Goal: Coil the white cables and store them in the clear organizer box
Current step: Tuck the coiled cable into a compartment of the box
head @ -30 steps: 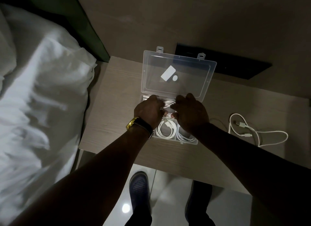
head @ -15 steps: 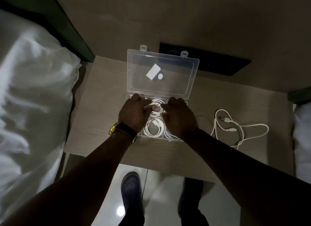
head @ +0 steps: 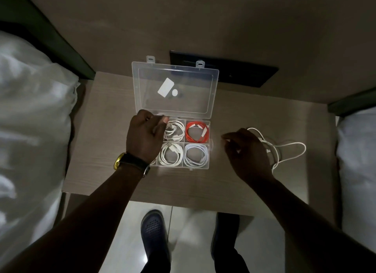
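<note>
The loose white cable (head: 284,148) sprawls on the desk (head: 234,183) just beyond the right hand (head: 247,150), whose fingers (head: 227,140) are half-curled, gripping nothing; the box (head: 200,167) lies opposite, under the loosely curled left hand (head: 145,137).

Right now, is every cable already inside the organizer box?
No: a loose white cable lies on the table, right of the organizer box.

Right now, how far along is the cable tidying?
Done: the clear organizer box holds coiled cables in four visible compartments, three white, one red. In hand: nothing clearly; the right hand is beside the loose white cable, the left hand over the box. Left: coil that cable, store it.
</note>
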The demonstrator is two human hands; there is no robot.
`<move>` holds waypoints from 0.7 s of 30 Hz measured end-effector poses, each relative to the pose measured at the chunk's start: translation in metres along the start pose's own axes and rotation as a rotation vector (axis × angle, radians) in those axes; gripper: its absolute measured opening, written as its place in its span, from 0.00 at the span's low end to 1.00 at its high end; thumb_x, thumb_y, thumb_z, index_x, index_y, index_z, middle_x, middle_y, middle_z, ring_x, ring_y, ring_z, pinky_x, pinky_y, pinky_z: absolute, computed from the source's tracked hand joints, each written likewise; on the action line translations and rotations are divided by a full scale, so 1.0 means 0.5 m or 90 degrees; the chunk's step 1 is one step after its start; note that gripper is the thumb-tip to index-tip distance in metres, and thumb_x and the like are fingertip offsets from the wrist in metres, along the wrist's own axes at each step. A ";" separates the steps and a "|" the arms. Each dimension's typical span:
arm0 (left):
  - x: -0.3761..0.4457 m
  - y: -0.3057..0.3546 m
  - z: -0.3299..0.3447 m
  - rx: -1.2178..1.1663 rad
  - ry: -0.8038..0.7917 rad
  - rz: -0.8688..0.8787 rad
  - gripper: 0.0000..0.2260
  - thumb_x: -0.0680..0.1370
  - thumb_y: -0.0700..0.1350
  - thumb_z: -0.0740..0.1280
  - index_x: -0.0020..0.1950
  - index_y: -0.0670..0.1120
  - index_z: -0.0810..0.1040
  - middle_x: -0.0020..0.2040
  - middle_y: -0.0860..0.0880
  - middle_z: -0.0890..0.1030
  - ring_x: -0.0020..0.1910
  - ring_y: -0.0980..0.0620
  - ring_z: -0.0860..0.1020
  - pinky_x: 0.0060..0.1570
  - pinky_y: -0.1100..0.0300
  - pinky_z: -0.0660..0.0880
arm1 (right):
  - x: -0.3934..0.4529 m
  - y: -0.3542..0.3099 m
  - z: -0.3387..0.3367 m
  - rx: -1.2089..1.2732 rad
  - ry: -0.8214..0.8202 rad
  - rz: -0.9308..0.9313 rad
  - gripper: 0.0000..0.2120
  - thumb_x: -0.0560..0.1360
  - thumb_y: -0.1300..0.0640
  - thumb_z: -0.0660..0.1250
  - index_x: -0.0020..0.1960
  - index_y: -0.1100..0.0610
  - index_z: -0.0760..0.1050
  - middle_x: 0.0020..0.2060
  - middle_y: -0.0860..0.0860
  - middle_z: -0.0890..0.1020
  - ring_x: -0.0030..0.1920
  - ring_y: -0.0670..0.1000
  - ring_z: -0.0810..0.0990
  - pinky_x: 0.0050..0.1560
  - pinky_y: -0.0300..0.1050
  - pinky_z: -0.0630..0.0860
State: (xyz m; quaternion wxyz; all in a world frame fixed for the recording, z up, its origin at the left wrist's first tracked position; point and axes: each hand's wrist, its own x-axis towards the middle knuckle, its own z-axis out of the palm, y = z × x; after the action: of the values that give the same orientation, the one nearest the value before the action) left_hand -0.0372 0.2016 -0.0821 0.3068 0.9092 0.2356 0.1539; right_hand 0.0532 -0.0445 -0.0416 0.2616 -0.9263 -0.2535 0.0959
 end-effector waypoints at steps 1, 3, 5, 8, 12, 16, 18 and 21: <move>-0.001 -0.001 0.002 0.002 -0.003 -0.010 0.11 0.80 0.46 0.64 0.47 0.41 0.84 0.40 0.42 0.76 0.42 0.42 0.75 0.43 0.53 0.71 | -0.015 0.012 -0.011 -0.002 0.010 0.022 0.05 0.75 0.59 0.69 0.49 0.56 0.83 0.39 0.53 0.81 0.38 0.54 0.80 0.42 0.45 0.75; -0.003 -0.007 0.006 -0.005 -0.024 -0.050 0.09 0.79 0.42 0.65 0.45 0.39 0.83 0.41 0.41 0.77 0.43 0.40 0.76 0.44 0.51 0.73 | -0.040 0.024 -0.022 0.007 0.002 0.053 0.05 0.75 0.59 0.70 0.49 0.55 0.84 0.39 0.53 0.81 0.38 0.53 0.80 0.42 0.43 0.74; -0.009 -0.015 0.008 -0.009 -0.052 -0.072 0.06 0.77 0.37 0.67 0.50 0.40 0.84 0.45 0.40 0.80 0.46 0.38 0.78 0.48 0.48 0.75 | -0.049 0.017 -0.016 0.030 -0.025 0.055 0.05 0.76 0.58 0.69 0.49 0.55 0.83 0.40 0.52 0.81 0.40 0.53 0.80 0.43 0.45 0.76; -0.017 -0.021 0.009 -0.014 -0.055 -0.090 0.10 0.73 0.35 0.70 0.53 0.43 0.84 0.47 0.42 0.83 0.47 0.40 0.80 0.50 0.47 0.77 | -0.018 -0.029 0.019 0.041 -0.072 -0.014 0.08 0.77 0.56 0.67 0.53 0.55 0.83 0.45 0.53 0.83 0.45 0.55 0.80 0.49 0.47 0.76; -0.014 -0.014 0.009 -0.048 -0.026 -0.145 0.06 0.70 0.35 0.72 0.41 0.46 0.80 0.38 0.49 0.82 0.39 0.45 0.80 0.41 0.53 0.77 | 0.062 -0.116 0.102 0.020 -0.133 -0.146 0.13 0.76 0.54 0.67 0.59 0.55 0.80 0.53 0.53 0.83 0.53 0.58 0.78 0.56 0.47 0.70; -0.009 0.001 0.017 -0.052 -0.021 -0.158 0.06 0.70 0.36 0.72 0.36 0.47 0.81 0.37 0.48 0.83 0.38 0.48 0.80 0.42 0.52 0.77 | 0.118 -0.135 0.160 -0.068 -0.215 -0.189 0.14 0.76 0.53 0.68 0.61 0.53 0.79 0.54 0.53 0.80 0.55 0.58 0.76 0.57 0.49 0.70; -0.003 0.006 0.018 -0.056 -0.044 -0.182 0.04 0.72 0.37 0.72 0.39 0.46 0.85 0.41 0.45 0.85 0.43 0.46 0.81 0.46 0.55 0.76 | 0.128 -0.131 0.170 -0.113 -0.209 -0.193 0.12 0.77 0.54 0.66 0.59 0.51 0.80 0.52 0.52 0.79 0.53 0.57 0.76 0.53 0.46 0.70; 0.005 0.012 0.015 -0.055 -0.101 -0.158 0.07 0.74 0.35 0.69 0.47 0.42 0.86 0.47 0.41 0.85 0.49 0.43 0.81 0.50 0.57 0.75 | 0.140 -0.119 0.176 -0.166 -0.219 -0.199 0.11 0.78 0.54 0.62 0.58 0.50 0.80 0.52 0.50 0.79 0.53 0.57 0.76 0.54 0.49 0.75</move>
State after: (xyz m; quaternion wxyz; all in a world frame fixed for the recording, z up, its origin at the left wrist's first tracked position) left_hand -0.0298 0.1952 -0.0835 0.3797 0.8684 0.3146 0.0523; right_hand 0.0605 0.0740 -0.0875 0.1044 -0.8719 -0.4445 0.1767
